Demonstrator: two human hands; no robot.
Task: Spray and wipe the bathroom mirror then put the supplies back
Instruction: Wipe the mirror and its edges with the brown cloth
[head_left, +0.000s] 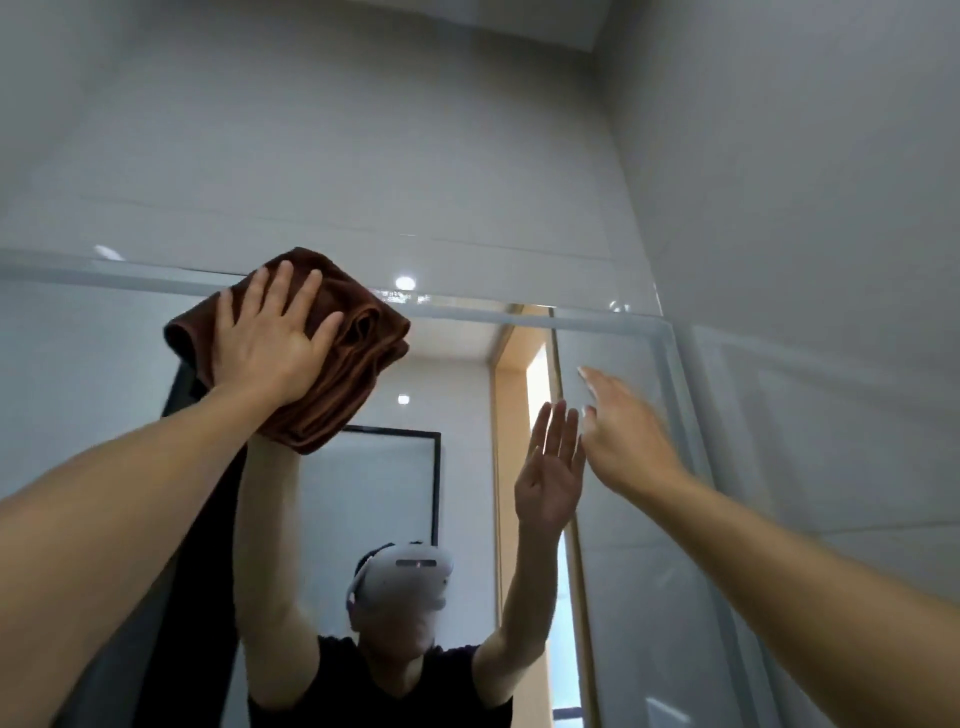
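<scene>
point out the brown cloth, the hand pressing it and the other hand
brown cloth (358, 353): head view, on its folded right side
left hand (265, 343): head view, back of the hand
right hand (623, 436): head view, back of the hand

A plain brown cloth (332, 364) against pale grey wall tiles (363, 130), black shirt (374, 686) reflected.
</scene>
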